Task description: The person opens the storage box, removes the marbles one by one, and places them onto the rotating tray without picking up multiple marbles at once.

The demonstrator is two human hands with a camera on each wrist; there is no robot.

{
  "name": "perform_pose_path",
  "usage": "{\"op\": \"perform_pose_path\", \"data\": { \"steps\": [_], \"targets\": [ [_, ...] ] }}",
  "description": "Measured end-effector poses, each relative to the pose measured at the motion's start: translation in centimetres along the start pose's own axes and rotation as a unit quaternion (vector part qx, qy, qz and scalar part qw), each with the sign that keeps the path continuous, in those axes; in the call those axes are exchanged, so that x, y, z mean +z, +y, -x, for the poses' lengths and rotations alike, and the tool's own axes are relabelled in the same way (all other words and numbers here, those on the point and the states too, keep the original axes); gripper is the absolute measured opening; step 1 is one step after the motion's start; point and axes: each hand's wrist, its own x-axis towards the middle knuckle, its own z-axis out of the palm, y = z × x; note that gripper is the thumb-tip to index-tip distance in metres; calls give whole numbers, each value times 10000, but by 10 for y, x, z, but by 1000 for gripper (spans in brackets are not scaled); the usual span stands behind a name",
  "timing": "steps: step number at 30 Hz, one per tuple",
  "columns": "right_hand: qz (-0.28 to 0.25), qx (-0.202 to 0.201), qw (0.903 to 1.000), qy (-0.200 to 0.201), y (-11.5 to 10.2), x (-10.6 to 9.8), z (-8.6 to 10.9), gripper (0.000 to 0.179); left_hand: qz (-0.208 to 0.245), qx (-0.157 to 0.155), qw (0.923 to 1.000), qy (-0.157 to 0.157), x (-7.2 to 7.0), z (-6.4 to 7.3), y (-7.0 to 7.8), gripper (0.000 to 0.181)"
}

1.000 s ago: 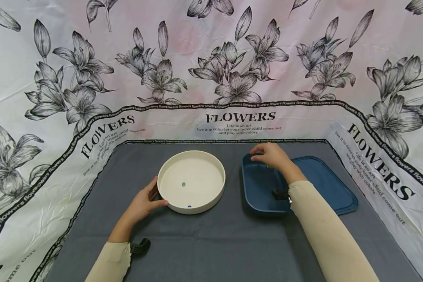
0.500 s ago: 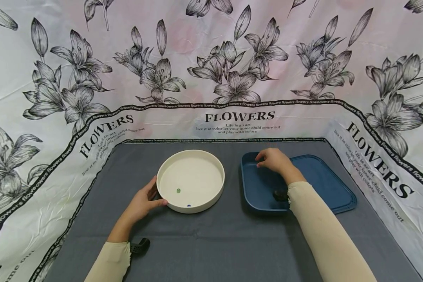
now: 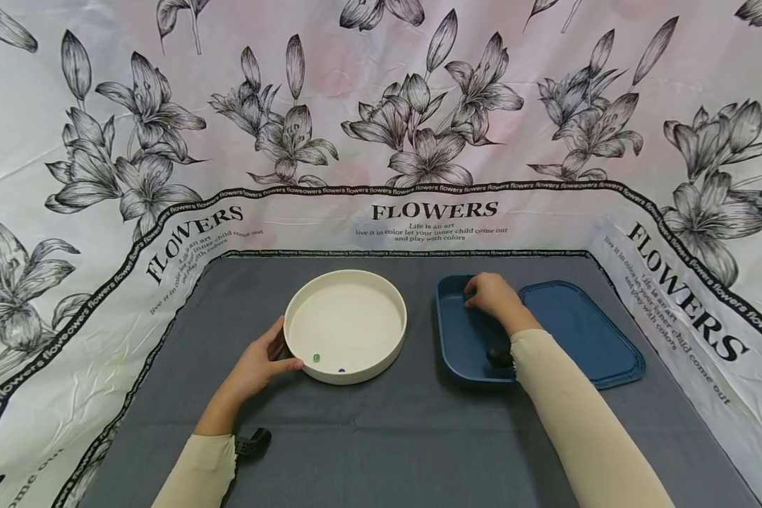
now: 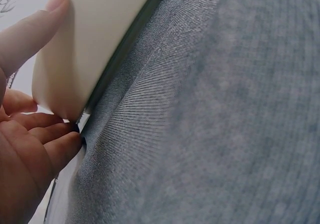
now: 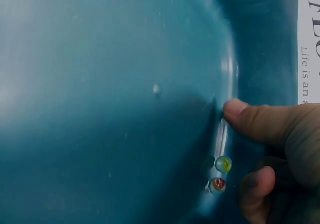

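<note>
My left hand (image 3: 257,367) holds the left side of a round cream dish (image 3: 355,317). In the left wrist view its thumb (image 4: 32,36) presses the dish's wall, while other fingers touch the bottom edge. A green marble (image 3: 316,358) and a blue marble (image 3: 341,371) lie in the near part of the dish. My right hand (image 3: 492,296) reaches into the blue rectangular box (image 3: 466,346). Close by its parted thumb and finger, a yellow-green marble (image 5: 224,164) and a red-and-white marble (image 5: 218,185) sit along the base of the box wall. Nothing is seen between its fingertips.
A flat blue lid (image 3: 584,331) lies right of the box, partly behind the right forearm. Grey cloth (image 3: 381,444) covers the table, and a flower-printed sheet (image 3: 432,219) borders it at the back and sides. A small pale spot (image 5: 157,89) shows on the box floor.
My right hand has moved from the box's far rim lower into the box. The green marble has rolled toward the near edge of the dish. My left hand keeps its place.
</note>
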Motion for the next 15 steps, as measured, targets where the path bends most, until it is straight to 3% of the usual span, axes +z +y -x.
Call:
{"op": "perform_pose_path", "data": {
  "steps": [7, 15],
  "targets": [
    [-47, 225, 9997, -79, -3, 4, -1, 28, 32, 10, 10000, -14, 0, -1, -1, 114],
    [-493, -372, 9974, 368, 1, 4, 0, 20, 44, -12, 10000, -11, 0, -1, -2, 116]
  ]
}}
